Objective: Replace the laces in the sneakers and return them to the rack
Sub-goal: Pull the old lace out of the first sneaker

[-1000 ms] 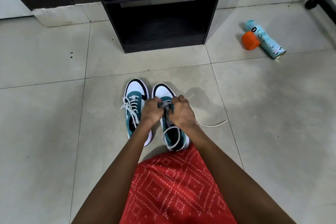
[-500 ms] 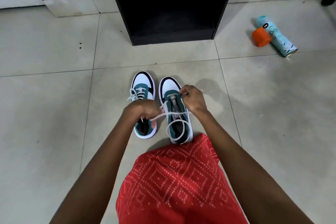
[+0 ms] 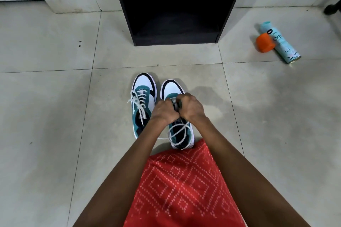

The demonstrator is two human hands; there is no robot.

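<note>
One lace (image 3: 177, 134) loops inside the right sneaker (image 3: 172, 89); left hand (image 3: 163, 112) and right hand (image 3: 192, 108) pinch it with curled fingers (image 3: 186, 97).

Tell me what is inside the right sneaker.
A loose white lace loops over the dark opening of the right sneaker. The left hand and right hand cover its tongue and eyelets; deeper inside cannot be seen.

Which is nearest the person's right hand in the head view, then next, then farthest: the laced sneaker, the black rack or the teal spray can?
From the right hand, gripping the lace:
1. Laced sneaker, close on its left.
2. Black rack, straight ahead on the floor.
3. Teal spray can, lying far off to the right.
</note>
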